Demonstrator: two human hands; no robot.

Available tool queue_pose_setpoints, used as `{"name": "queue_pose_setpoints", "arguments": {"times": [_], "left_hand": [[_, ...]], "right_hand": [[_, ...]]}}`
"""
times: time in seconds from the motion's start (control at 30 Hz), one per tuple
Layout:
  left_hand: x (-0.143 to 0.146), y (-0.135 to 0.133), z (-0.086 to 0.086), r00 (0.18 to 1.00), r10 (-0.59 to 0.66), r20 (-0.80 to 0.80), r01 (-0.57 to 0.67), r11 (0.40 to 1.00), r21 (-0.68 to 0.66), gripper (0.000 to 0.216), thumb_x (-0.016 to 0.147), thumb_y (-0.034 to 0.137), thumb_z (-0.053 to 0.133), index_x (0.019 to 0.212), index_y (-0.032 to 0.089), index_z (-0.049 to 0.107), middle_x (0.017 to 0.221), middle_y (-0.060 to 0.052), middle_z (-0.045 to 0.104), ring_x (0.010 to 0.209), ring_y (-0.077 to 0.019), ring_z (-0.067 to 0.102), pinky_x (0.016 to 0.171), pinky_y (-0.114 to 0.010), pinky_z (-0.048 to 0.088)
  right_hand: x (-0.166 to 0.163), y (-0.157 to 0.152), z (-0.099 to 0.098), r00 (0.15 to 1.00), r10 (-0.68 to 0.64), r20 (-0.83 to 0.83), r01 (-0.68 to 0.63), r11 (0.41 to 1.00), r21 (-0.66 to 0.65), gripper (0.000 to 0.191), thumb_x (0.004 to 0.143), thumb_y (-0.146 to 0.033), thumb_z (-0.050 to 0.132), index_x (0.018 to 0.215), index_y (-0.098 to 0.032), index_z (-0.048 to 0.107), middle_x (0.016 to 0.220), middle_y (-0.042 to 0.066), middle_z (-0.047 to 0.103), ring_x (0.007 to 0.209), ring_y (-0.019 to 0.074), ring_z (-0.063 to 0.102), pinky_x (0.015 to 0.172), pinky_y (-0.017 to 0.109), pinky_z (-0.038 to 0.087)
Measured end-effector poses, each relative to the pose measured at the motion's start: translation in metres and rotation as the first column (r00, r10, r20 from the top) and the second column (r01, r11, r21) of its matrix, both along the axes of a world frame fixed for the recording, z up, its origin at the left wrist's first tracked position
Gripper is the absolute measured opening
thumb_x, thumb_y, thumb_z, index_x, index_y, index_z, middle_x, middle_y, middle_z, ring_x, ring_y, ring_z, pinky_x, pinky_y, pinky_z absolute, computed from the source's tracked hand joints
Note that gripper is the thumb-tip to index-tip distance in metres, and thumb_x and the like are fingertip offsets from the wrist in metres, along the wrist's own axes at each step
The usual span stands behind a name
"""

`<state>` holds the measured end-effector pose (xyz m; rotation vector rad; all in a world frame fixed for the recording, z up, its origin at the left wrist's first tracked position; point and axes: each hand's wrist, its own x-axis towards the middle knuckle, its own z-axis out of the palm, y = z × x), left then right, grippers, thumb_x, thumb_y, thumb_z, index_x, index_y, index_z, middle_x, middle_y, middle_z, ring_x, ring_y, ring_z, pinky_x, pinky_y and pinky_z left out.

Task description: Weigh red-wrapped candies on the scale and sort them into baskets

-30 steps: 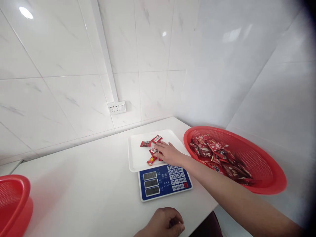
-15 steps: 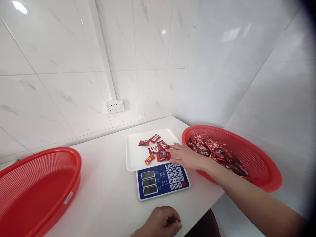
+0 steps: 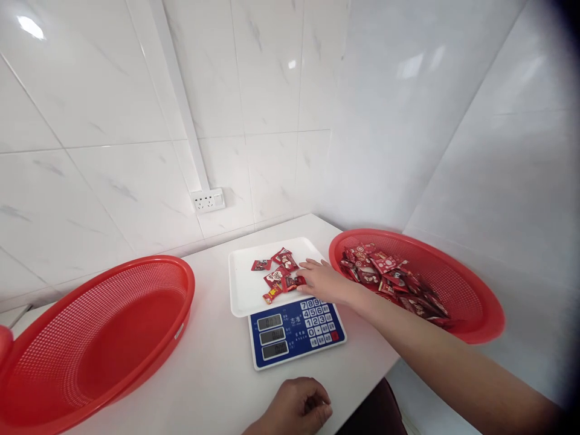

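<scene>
On the white tray (image 3: 244, 284) of a weighing scale lie several small red snack packets (image 3: 274, 278), bunched near the middle. My right hand (image 3: 324, 281) reaches over the tray's right side with fingers stretched, its fingertips at the rightmost packet (image 3: 292, 283); whether they press on it I cannot tell. The scale's blue panel (image 3: 296, 329) has number keys and three small displays. In front of the scale, my left hand (image 3: 301, 405) rests on the white table (image 3: 203, 362), fingers curled in loosely and nothing visible in them.
To the right, a red perforated basket (image 3: 484, 314) holds a heap of similar packets (image 3: 394, 278). Another red basket (image 3: 181, 284) stands on the left, with a further red edge (image 3: 5, 344) beside it. A wall socket (image 3: 208, 200) sits behind the table.
My right hand has shifted slightly left, and the packets lie closer together. The left basket now reaches further right, nearer the scale. My left hand has barely moved. The scale's top reading looks different.
</scene>
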<state>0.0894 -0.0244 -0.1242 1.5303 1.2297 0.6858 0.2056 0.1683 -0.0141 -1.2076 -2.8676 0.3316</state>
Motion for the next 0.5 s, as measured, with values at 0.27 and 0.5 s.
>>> {"name": "queue_pose_setpoints", "arguments": {"times": [0.27,0.5], "left_hand": [[-0.0010,0.0009,0.0043,0.999,-0.022,-0.032,0.020,0.999,-0.042,0.021,0.077,0.029,0.056,0.090,0.016,0.067,0.077,-0.002,0.062,0.065,-0.0118,0.050,0.059,-0.020,0.039],[-0.0012,0.0005,0.0032,1.000,-0.022,-0.013,0.022,0.998,-0.054,0.022,0.077,0.030,0.056,0.090,0.016,0.067,0.077,-0.002,0.061,0.065,-0.0118,0.050,0.059,-0.020,0.039]], "right_hand": [[0.0018,-0.0008,0.0015,0.998,-0.060,0.003,0.060,0.997,0.042,0.048,0.084,-0.035,0.046,0.130,-0.020,0.048,0.140,0.011,0.039,0.132,0.0305,0.026,0.105,0.052,0.020],[-0.0016,-0.0004,-0.0013,0.995,-0.058,-0.076,0.064,0.995,0.078,0.043,0.086,-0.031,0.043,0.127,-0.023,0.052,0.137,0.008,0.043,0.131,0.0298,0.029,0.105,0.050,0.022]]}}
